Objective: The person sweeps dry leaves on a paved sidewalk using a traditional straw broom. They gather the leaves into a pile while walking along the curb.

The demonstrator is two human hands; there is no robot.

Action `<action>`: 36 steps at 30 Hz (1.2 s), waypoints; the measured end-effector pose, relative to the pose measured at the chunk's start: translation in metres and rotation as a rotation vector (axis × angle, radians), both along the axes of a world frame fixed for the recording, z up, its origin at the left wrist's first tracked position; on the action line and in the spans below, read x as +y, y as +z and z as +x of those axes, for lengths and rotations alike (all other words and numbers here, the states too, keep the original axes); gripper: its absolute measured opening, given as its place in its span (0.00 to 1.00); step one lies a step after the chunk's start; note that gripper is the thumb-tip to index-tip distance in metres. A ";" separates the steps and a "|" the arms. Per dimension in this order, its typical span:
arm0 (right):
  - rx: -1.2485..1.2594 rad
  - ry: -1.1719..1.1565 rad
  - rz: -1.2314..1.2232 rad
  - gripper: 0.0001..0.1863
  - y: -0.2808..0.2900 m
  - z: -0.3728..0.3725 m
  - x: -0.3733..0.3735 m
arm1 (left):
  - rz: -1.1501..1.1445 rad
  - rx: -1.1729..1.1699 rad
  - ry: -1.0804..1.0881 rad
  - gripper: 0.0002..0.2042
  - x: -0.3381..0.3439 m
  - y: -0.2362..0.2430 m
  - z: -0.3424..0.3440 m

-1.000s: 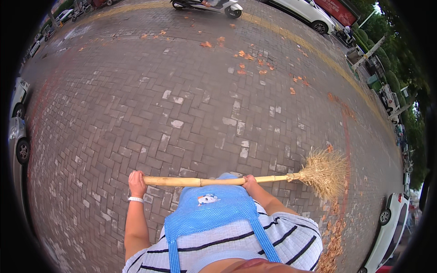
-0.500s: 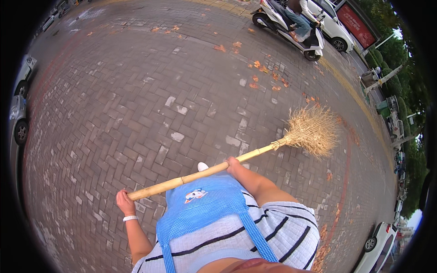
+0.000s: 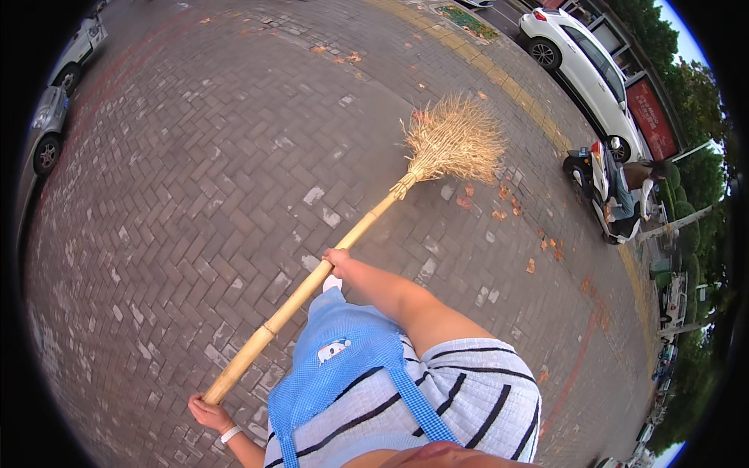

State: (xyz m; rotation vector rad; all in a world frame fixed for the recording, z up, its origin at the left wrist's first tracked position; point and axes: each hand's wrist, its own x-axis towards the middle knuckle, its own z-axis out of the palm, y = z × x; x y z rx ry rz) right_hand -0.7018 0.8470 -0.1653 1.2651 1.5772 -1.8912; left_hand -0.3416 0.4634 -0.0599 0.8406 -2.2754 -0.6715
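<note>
A broom with a long bamboo handle and a straw-coloured twig head (image 3: 456,140) slants across the view, from the lower left up to the upper middle. My left hand (image 3: 209,413), with a white band at the wrist, is closed round the handle's butt end. Farther up, my right hand (image 3: 337,260) grips the handle about midway, above the blue apron (image 3: 343,343). The bristles are spread over the paving, beside some fallen orange leaves (image 3: 499,204). A white shoe tip (image 3: 333,282) shows just under my right hand.
Grey brick paving (image 3: 195,195) stretches all round, with a yellow strip (image 3: 499,74) at the far right. A rider on a white scooter (image 3: 616,191) is at the right, near a parked white car (image 3: 581,70). Silver cars (image 3: 51,129) stand along the left edge.
The broom head has swung to the left and away from me. My right hand moved left and forward, my left hand nearer and lower. The scooter now appears farther right.
</note>
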 end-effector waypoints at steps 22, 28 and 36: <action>0.203 0.015 -0.318 0.09 0.101 -0.241 0.246 | -0.113 0.091 -0.220 0.13 0.321 0.286 -0.298; 0.294 -0.313 -0.335 0.09 0.128 -0.152 0.416 | -0.083 0.058 -0.435 0.13 0.395 0.321 -0.353; 0.175 -0.891 -0.079 0.07 0.074 0.036 0.720 | -0.334 0.009 -1.243 0.04 0.654 0.267 -0.432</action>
